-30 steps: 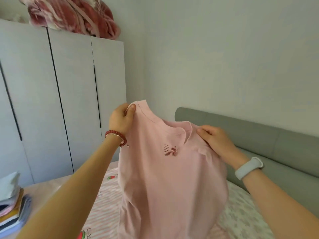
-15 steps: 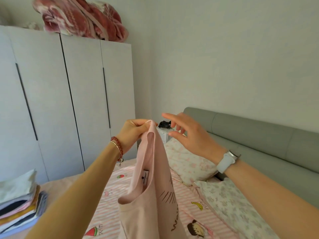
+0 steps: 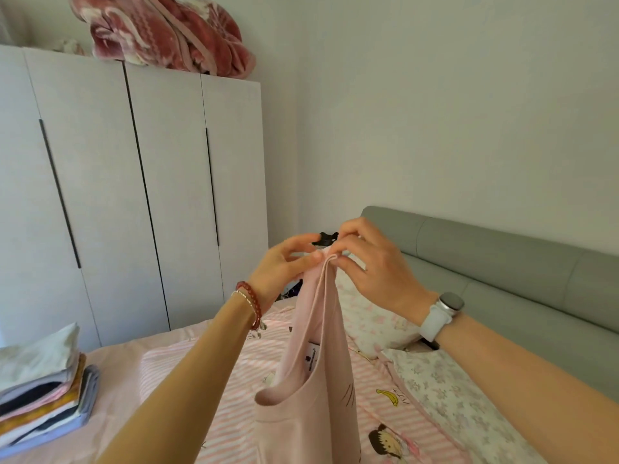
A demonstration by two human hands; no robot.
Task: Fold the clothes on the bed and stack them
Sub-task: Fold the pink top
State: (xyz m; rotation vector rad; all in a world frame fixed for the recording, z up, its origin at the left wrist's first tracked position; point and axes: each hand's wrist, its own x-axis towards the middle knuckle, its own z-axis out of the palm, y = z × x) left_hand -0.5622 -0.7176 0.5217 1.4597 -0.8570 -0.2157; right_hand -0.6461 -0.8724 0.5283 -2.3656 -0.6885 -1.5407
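A pale pink T-shirt hangs in front of me above the bed, its collar opening sagging below its top edge. My left hand pinches the shirt's top edge between thumb and fingers. My right hand pinches the same bunched edge from the right, so both hands meet at one spot. A stack of folded clothes sits at the bed's left edge.
A grey wardrobe stands behind the bed with a red blanket on top. A grey padded headboard runs along the right. Floral pillows lie by it. A small dark object shows behind my hands.
My right hand let go of the shirt's shoulder, swung across and now pinches the top edge beside my left hand. The shirt turned from spread flat to hanging edge-on.
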